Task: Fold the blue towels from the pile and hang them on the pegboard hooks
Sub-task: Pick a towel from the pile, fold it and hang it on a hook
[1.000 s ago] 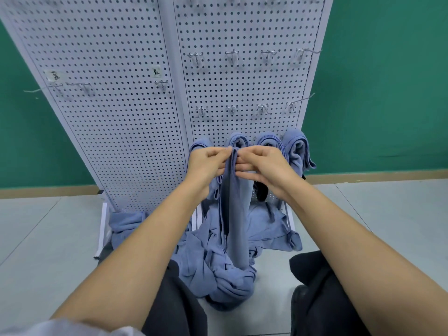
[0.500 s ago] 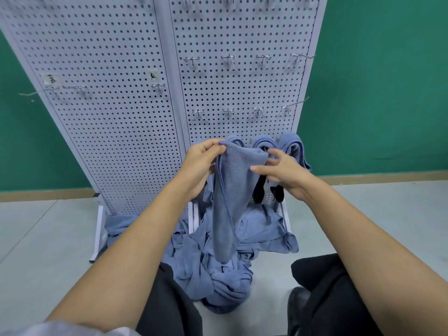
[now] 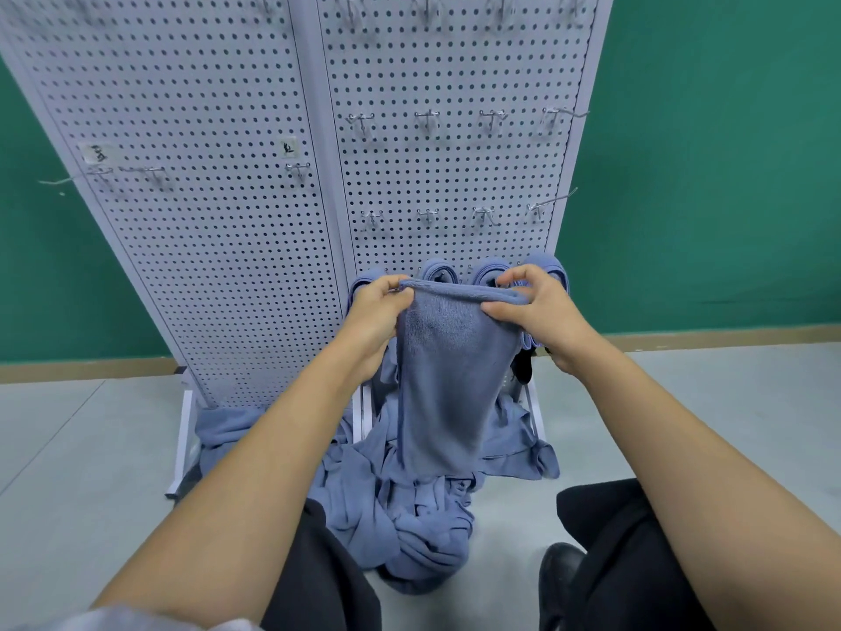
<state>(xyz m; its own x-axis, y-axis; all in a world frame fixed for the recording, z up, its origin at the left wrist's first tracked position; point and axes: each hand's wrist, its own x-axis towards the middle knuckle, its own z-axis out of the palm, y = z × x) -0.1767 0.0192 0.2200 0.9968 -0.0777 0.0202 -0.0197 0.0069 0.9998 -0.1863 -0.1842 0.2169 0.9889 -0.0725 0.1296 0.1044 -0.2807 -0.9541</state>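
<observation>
Bright, even light with soft shadows; wide-angle bending at the edges, hooks (image 3: 427, 119) perhaps slightly blurred.

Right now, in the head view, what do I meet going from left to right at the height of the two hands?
green wall → left panel of the pegboard → left hand, gripping one top corner → held blue towel → right hand, pinching the other top corner → green wall on the far side

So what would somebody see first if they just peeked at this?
First, the blue towel held up between the left hand and right hand, dead centre. Behind it stands a big white pegboard with metal hooks, and a rumpled pile of blue towels lies on the floor at its foot.
</observation>
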